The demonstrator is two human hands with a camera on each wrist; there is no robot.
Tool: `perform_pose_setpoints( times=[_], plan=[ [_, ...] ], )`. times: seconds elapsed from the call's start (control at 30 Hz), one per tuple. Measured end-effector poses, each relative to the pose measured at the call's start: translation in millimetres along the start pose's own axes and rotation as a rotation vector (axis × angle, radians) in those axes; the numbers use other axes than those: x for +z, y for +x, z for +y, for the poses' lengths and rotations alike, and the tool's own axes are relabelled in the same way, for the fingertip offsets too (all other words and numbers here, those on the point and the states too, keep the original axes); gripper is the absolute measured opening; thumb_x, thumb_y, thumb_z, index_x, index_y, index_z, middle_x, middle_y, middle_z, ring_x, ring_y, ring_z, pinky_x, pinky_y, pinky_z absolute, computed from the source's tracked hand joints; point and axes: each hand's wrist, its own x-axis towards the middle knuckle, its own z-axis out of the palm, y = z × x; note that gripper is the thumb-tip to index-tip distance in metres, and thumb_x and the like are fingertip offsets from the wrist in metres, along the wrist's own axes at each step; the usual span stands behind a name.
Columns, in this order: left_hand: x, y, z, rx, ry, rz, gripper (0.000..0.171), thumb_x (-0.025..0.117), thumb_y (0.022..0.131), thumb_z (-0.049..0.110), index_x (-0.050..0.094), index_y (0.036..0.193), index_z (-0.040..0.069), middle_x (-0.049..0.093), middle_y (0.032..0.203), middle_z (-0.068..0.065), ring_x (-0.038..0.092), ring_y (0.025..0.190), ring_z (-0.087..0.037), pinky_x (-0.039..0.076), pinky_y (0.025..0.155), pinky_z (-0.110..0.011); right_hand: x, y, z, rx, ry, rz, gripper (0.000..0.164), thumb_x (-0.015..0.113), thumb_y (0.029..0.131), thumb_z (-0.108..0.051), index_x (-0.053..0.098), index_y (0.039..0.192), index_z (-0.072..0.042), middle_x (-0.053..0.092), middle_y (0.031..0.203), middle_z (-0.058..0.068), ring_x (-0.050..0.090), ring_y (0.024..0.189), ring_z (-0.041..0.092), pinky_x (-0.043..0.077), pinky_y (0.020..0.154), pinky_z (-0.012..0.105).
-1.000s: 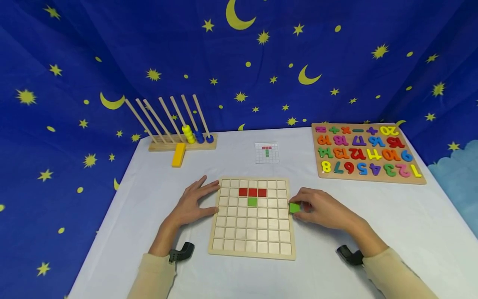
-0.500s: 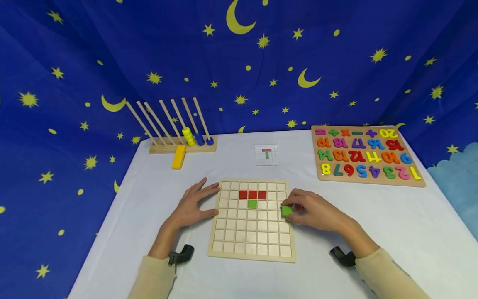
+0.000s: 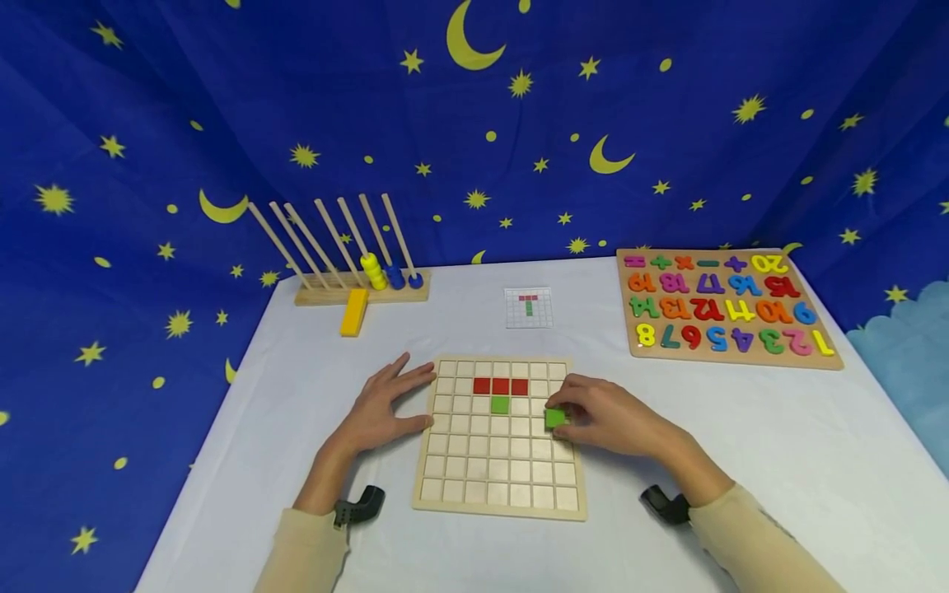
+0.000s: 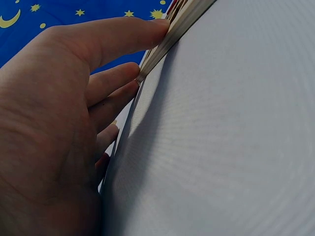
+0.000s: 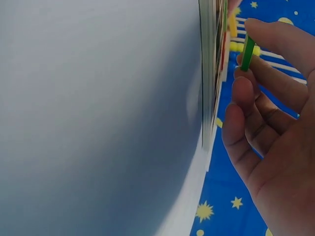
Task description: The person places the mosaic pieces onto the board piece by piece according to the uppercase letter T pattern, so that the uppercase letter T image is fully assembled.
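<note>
A wooden grid board (image 3: pixel 499 514) lies on the white table, its squares pale except for a few colored tiles. Three red tiles (image 3: pixel 500 386) form a row near the far side, and one green tile (image 3: pixel 500 404) sits under the middle one. My right hand (image 3: pixel 611 417) pinches another green tile (image 3: pixel 554 419) between thumb and fingers, over the board's right columns. In the right wrist view this green tile (image 5: pixel 247 53) appears edge-on, apart from the board. My left hand (image 3: pixel 381 403) touches the board's left edge with spread fingers; its thumb (image 4: pixel 156 34) meets the rim in the left wrist view.
Behind the board lies a small pattern card (image 3: pixel 529 308) with a red and green T. At back left stands a peg abacus (image 3: pixel 311 294) with yellow and blue beads, a yellow block (image 3: pixel 354 312) before it. A number puzzle (image 3: pixel 730 309) lies at back right.
My right hand has carried the green tile leftward, from beside the board's right edge to over its right columns. My left hand has stayed at the left edge.
</note>
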Motion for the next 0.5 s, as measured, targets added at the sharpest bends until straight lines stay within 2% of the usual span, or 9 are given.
perform_pose_setpoints(
  times=[0.2, 0.5],
  plan=[
    [0.0, -0.5, -1.3, -0.021, -0.001, -0.012, 0.07, 0.076, 0.079, 0.047, 0.052, 0.141, 0.025, 0.039, 0.149, 0.012, 0.014, 0.144, -0.024, 0.014, 0.108, -0.057, 5, 9, -7, -0.023, -0.025, -0.006, 0.031, 0.076, 0.083, -0.036, 0.07, 0.109, -0.02, 0.055, 0.089, -0.012, 0.053, 0.076, 0.006, 0.045, 0.065, 0.024],
    [-0.7, 0.3, -1.5, -0.025, -0.007, -0.019, 0.07, 0.076, 0.079, 0.048, 0.051, 0.141, 0.026, 0.039, 0.149, 0.011, 0.013, 0.144, -0.023, 0.012, 0.109, -0.057, 12, 24, -19, -0.055, 0.001, -0.048, 0.027, 0.074, 0.085, -0.034, 0.071, 0.108, -0.021, 0.056, 0.09, -0.011, 0.054, 0.077, 0.008, 0.045, 0.067, 0.025]
  ],
)
